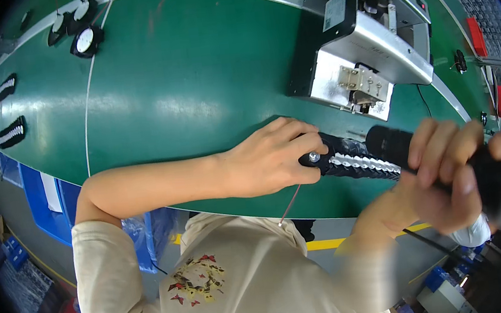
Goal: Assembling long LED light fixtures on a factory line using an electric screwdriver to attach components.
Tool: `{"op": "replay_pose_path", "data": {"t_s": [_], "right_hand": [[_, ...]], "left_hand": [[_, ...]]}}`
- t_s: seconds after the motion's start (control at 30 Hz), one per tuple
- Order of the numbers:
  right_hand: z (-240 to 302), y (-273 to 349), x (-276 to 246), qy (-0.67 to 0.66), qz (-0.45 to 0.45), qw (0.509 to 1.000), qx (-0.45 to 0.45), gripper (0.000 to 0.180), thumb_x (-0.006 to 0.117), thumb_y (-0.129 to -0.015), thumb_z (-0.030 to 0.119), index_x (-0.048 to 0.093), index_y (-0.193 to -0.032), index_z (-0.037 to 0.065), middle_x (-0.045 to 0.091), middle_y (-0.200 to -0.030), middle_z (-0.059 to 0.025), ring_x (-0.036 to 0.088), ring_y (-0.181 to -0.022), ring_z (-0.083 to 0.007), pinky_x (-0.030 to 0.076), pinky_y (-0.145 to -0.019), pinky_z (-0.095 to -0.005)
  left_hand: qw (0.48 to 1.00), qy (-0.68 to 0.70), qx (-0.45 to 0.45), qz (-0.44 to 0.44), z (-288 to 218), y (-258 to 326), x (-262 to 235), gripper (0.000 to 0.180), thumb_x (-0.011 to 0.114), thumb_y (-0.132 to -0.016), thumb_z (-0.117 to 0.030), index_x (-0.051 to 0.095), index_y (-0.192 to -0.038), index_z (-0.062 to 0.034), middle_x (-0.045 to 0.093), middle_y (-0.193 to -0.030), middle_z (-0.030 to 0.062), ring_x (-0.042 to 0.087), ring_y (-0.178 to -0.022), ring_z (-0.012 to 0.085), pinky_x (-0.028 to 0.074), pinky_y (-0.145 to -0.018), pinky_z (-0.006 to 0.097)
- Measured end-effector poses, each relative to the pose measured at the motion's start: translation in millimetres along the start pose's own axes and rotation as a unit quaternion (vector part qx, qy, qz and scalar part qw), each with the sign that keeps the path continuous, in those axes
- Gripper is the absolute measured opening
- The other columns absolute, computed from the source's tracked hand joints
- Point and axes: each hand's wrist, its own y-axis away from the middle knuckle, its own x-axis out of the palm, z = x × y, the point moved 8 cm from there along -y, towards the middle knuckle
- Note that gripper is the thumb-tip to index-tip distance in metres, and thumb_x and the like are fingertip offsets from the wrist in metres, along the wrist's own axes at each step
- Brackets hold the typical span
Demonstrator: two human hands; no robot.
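My left hand [281, 158] is closed around the left end of a long black part [364, 166] lying on the green bench. A shiny, scalloped silver strip runs along the part. A small round silver piece [313, 157] shows beside my left fingers and thumb. A thin red wire [291, 204] hangs from below that hand toward the bench edge. My right hand [448, 175] grips a thick black electric screwdriver [392, 143], held over the right end of the part. Motion blurs the right hand and the tool's rear, and no tip shows.
Beyond my hands stands a silver and black machine [366, 40]. Several black parts with silver strips [11, 133] lie at the far left, and black round units with white faces [86, 42] at the back left. Blue bins [44, 199] stand below the bench edge.
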Motion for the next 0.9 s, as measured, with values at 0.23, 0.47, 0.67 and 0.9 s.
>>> {"op": "replay_pose_path", "data": {"t_s": [0.23,0.47,0.67,0.9], "right_hand": [[-4,42,1,-0.016,-0.130,0.991,0.019,0.048,0.065,-0.079,0.001,0.041,-0.119,0.011,0.051,-0.062,-0.0062,0.050,-0.045,-0.0159,0.046,-0.045,-0.0330],[-17,36,4,-0.006,-0.082,0.995,0.055,0.045,0.066,-0.079,-0.002,0.039,-0.113,0.009,0.051,-0.064,-0.0082,0.051,-0.047,-0.0192,0.048,-0.049,-0.0372],[-18,37,11,0.013,-0.088,0.994,0.067,0.038,0.065,-0.080,-0.003,0.038,-0.105,0.008,0.051,-0.066,-0.0084,0.051,-0.049,-0.0192,0.049,-0.053,-0.0391],[-10,22,10,-0.005,-0.054,0.998,0.045,0.040,0.062,-0.082,0.000,0.041,-0.115,0.008,0.052,-0.067,-0.0060,0.050,-0.050,-0.0177,0.047,-0.050,-0.0362]], "left_hand": [[1.000,0.024,-0.009,0.005,-1,-1,-1,0.016,0.070,-0.072,-0.014,0.070,-0.088,-0.0160,0.059,-0.113,0.0063,0.054,-0.116,0.0325,0.043,-0.096,0.044],[1.000,0.013,-0.011,0.001,-2,-1,-2,0.016,0.068,-0.072,-0.016,0.070,-0.087,-0.0161,0.059,-0.112,0.0058,0.054,-0.116,0.0314,0.042,-0.096,0.044],[1.000,0.019,-0.008,-0.009,-3,-4,-1,0.013,0.068,-0.072,-0.016,0.069,-0.085,-0.0161,0.059,-0.112,0.0062,0.054,-0.115,0.0317,0.042,-0.097,0.046],[0.999,0.018,-0.003,-0.030,-4,0,-2,0.014,0.064,-0.070,-0.012,0.069,-0.082,-0.0159,0.059,-0.111,0.0069,0.053,-0.112,0.0282,0.039,-0.098,0.044]]}}
